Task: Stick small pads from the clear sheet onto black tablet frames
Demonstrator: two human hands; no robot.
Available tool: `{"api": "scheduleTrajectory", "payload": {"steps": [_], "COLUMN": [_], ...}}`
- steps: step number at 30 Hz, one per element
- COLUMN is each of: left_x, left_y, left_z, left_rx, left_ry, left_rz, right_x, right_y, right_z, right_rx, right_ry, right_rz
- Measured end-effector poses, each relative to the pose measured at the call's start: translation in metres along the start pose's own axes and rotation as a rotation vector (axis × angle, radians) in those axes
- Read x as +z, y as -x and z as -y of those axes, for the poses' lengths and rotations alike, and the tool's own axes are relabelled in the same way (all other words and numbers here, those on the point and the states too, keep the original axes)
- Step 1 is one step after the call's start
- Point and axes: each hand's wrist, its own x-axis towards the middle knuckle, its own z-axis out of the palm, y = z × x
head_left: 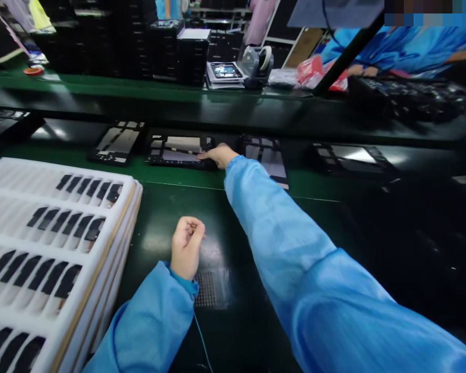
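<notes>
My right hand (219,155) reaches forward in a blue sleeve, its flat fingers touching the near edge of a black carrier (180,151) holding a pale rectangular panel. It holds nothing I can see. My left hand (187,247) rests curled above the dark green bench top (159,228), with no object showing in its fingers. A thin blue cord (202,339) runs down from that wrist. To the left lies a stacked white foam tray (108,223) with several rows of slim black parts (60,277) in its slots.
More black carriers (116,142) (264,158) (351,158) sit along the green conveyor belt (171,173). Beyond it, a rear bench holds black stacks, a tape dispenser (258,62) and a lit screen device (225,71). A person's blue sleeve (404,52) shows at upper right.
</notes>
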Motion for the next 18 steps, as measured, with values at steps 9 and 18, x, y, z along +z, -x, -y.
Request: {"api": "scheduleTrajectory", "payload": {"steps": [9,18], "left_x": [0.007,0.031], "left_y": [-0.021,0.095], "left_z": [-0.033,-0.039], "left_rx": [-0.119,-0.308], "left_ry": [0.135,-0.162], "left_rz": [0.023,0.968], "right_x": [-0.07,-0.166], "right_y": [0.273,0.434], "right_z": [-0.117,-0.239], "right_rx": [0.005,0.245], "right_ry": [-0.355,-0.494], "right_rz": [0.659,-0.114]}}
